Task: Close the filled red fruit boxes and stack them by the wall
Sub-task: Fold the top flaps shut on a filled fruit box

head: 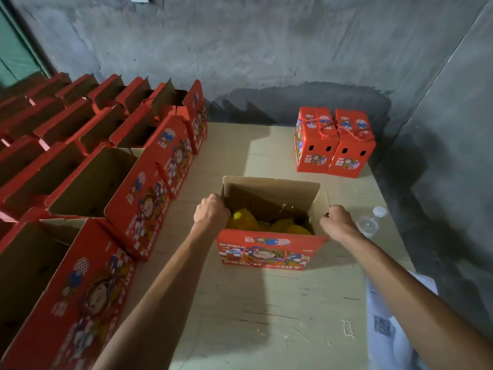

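An open red fruit box (269, 252) stands in the middle of the cardboard-covered floor (253, 311). Yellow netted fruit (242, 221) lies inside it. Its far flap (272, 186) stands up. My left hand (210, 210) grips the box's left side edge, fingers curled over it. My right hand (337, 222) grips the right side edge. Two closed red boxes (333, 141) tied with red cord stand side by side near the grey wall (266, 49) at the back right.
Rows of several open red boxes (106, 161) fill the left side, from the near corner back to the wall. A clear plastic bottle (370, 221) lies right of the open box. White printed sheets (386, 324) lie at the right front.
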Action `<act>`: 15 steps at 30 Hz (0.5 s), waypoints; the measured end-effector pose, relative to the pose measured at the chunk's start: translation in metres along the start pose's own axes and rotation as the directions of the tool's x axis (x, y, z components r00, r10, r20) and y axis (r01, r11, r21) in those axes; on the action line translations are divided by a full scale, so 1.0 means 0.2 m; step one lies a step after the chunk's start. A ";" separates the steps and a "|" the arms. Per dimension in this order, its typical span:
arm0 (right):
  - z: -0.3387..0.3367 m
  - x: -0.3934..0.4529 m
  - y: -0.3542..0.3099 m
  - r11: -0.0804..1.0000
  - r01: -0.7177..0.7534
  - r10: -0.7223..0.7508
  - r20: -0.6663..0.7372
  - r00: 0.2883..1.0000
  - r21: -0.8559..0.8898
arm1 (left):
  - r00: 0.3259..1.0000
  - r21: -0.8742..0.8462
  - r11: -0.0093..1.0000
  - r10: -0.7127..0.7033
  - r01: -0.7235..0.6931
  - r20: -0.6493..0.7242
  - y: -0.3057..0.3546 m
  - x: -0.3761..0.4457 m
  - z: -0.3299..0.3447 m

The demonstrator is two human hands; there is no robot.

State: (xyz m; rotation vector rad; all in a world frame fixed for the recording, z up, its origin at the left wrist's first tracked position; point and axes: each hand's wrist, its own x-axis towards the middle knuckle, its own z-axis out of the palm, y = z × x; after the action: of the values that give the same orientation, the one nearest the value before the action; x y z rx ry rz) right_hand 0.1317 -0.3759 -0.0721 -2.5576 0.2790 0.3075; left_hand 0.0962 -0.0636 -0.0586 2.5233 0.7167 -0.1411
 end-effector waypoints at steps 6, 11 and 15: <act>0.04 -0.11 0.13 0.999 -0.009 0.008 0.032 0.999 0.033 | 0.998 0.071 0.997 -0.002 -0.003 0.069 -0.08 -0.14 -0.01; -0.02 -0.16 0.13 0.990 0.045 -0.067 0.165 0.984 0.134 | 0.997 0.159 0.985 0.053 -0.060 0.048 0.00 -0.23 -0.04; -0.10 -0.17 -0.05 0.987 0.101 -0.109 0.066 0.992 0.122 | 0.995 0.161 0.981 0.104 -0.105 0.014 0.19 -0.27 -0.06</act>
State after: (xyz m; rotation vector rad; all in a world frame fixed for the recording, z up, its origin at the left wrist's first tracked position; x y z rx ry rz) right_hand 0.1046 -0.3747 -0.0409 -2.4282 0.1304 0.3328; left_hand 0.0697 -0.1099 -0.0186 2.7069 0.5903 -0.1761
